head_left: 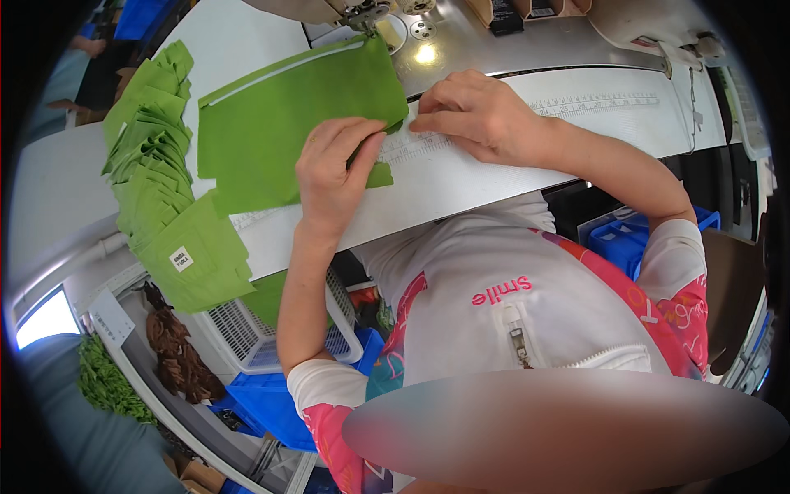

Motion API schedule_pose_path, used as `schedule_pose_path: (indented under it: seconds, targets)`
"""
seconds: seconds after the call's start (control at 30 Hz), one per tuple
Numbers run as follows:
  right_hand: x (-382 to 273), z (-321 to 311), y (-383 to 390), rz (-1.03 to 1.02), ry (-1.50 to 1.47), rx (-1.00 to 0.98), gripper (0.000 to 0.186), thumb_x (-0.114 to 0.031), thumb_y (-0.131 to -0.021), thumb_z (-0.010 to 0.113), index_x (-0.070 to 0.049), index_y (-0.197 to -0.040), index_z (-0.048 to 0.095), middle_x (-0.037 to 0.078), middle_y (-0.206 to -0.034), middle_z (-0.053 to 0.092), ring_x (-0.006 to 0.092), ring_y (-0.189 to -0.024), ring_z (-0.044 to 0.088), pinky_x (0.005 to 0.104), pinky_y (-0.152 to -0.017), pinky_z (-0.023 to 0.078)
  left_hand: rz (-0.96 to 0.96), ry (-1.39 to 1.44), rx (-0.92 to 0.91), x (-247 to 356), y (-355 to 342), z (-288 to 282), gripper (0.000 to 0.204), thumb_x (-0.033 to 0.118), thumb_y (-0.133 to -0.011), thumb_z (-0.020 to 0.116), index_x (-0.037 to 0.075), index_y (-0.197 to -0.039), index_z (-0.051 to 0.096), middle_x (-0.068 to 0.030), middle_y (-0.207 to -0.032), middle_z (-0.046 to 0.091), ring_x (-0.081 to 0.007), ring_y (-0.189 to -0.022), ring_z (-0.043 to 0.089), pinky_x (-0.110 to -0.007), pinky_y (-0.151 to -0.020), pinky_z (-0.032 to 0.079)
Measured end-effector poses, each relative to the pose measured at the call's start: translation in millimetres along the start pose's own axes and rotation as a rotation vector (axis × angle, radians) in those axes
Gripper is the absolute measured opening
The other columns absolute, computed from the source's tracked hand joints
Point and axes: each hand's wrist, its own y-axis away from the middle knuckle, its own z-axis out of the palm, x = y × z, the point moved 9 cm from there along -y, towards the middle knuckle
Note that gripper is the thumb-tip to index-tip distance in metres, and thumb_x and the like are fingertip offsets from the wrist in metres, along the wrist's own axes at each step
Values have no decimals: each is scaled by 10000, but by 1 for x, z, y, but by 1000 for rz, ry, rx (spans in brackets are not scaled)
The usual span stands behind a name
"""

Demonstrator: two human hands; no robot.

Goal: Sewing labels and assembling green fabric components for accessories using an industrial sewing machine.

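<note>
A flat green fabric piece (271, 136) lies on the white table, with a white strip (284, 72) along its far edge. Its far right corner reaches under the sewing machine's presser foot area (366, 20). My left hand (333, 169) is closed, pinching the fabric's right edge between thumb and fingers. Beside that edge, my right hand (481, 119) has its fingers curled and thumb pressed in. Whatever its fingertips may hold is too small to make out. Between the hands, part of the fabric edge is folded and shadowed.
Several green fabric pieces (156, 177) are piled at the left, hanging over the table edge. A ruler strip (601, 103) runs along the table. A white basket (247, 329) and blue bins (276, 403) stand below. Cardboard boxes (543, 8) sit at the back right.
</note>
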Motion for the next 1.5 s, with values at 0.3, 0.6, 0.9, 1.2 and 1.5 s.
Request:
schedule_pose_path:
  seconds: [0.3, 0.6, 0.9, 1.2, 1.5]
  targets:
    - [-3, 10, -1, -12, 107, -30, 306, -9, -673, 612, -80, -960, 690, 57, -902, 539, 228, -816, 526, 352, -731, 445, 262, -374, -1, 15, 4, 1, 172, 76, -730, 697, 108, -897, 680, -8, -870, 602, -196, -779, 594, -440, -903, 422]
    - [8, 4, -1, 82, 29, 28, 209, -5, -667, 646, -55, -868, 669, 42, -888, 587, 223, -850, 558, 344, -744, 466, 309, -415, -8, 21, 6, 7, 176, 69, -719, 695, 117, -886, 667, 10, -878, 591, -173, -766, 603, -439, -911, 420]
    - [11, -4, -3, 74, 101, 63, 190, -16, -682, 656, -59, -866, 674, 30, -946, 612, 217, -892, 567, 343, -776, 461, 296, -389, -26, 21, 3, 6, 153, 90, -749, 697, 110, -897, 665, -2, -869, 598, -182, -772, 607, -438, -903, 427]
    - [12, -2, -4, 62, 183, 78, 309, -74, -723, 694, -70, -1026, 637, 42, -1080, 606, 234, -926, 560, 343, -778, 455, 292, -358, -50, 21, -1, 8, 154, 99, -739, 711, 89, -879, 648, -15, -876, 604, -206, -783, 605, -426, -857, 450]
    - [4, 11, -7, -13, 229, -12, 330, -243, -757, 695, -28, -1002, 641, 72, -1108, 619, 238, -1004, 559, 353, -855, 459, 207, -201, -111, 16, -11, 9, 196, 45, -702, 705, 44, -881, 624, -56, -938, 605, -251, -822, 597, -339, -708, 494]
